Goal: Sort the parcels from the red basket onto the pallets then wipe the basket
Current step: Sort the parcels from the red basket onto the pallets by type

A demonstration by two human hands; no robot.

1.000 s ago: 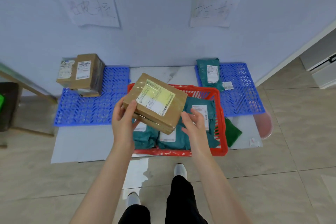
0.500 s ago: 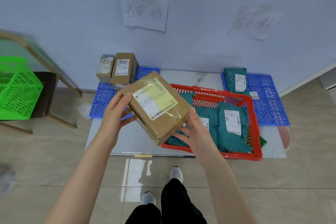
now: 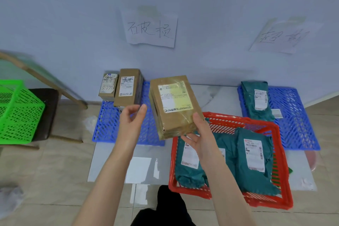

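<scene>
My right hand (image 3: 199, 136) grips the lower right corner of a taped brown cardboard parcel (image 3: 174, 104), holding it upright over the left blue pallet (image 3: 107, 126). Just left of the parcel is my left hand (image 3: 132, 121), fingers spread and a small gap away from the box. Two brown boxes (image 3: 126, 88) stand at the back of that pallet. The red basket (image 3: 283, 180) lies at the lower right with several teal mailer bags (image 3: 255, 159) inside. One teal bag (image 3: 256, 101) rests on the right blue pallet (image 3: 297, 119).
A green basket (image 3: 16, 113) sits on a dark stool (image 3: 48, 112) at the left, under a slanted wooden frame (image 3: 45, 79). Two handwritten paper signs (image 3: 152, 29) hang on the wall above the pallets. A pale board (image 3: 110, 163) lies under the pallets and basket.
The parcel has moved left from above the basket to over the left pallet and turned upright. My left hand has come off it; my view has swung left.
</scene>
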